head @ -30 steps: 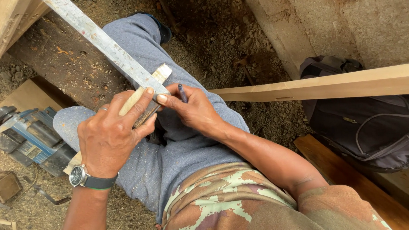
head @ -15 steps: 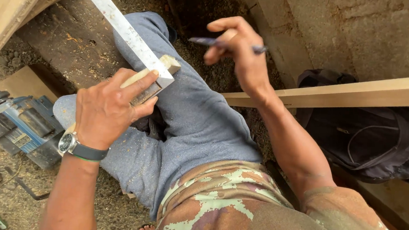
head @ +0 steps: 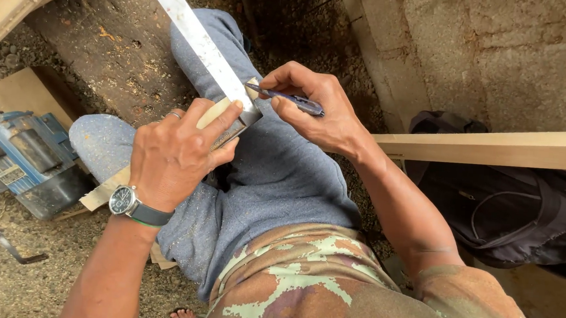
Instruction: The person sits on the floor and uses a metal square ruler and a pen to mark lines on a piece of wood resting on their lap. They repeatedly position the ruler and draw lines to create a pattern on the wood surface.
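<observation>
A rough masonry wall [head: 503, 55] fills the upper right, with a pale timber plank [head: 496, 146] running along its foot above a dark backpack [head: 512, 208]; to the left, on sawdust-strewn ground [head: 42, 275], sits a blue power planer [head: 17, 157]. The person sits with one knee raised, grey trousers [head: 275, 172] dusted with shavings, and works over that thigh. A long steel square blade [head: 192, 30] slants up toward the top left edge of the view, its lower end laid across a small strip of pale wood [head: 209, 117] that rests on the leg. The left hand [head: 170, 161] wraps the strip and the square's stock together — fingers curled tight over them, index finger stretched along the wood to pin the blade flat. The right hand [head: 313, 111] pinches a dark blue pen [head: 290, 100] between thumb and the first two fingers, its tip at the blade's edge near the end of the strip. The step in hand looks like marking a line across the wood against the square, though whether the tip actually touches the surface is hard to tell from this angle. The next move calls for the left grip to hold firm so the blade cannot shift, and for the pen to track the steel edge closely — the strip is narrow and perched on a soft thigh.
</observation>
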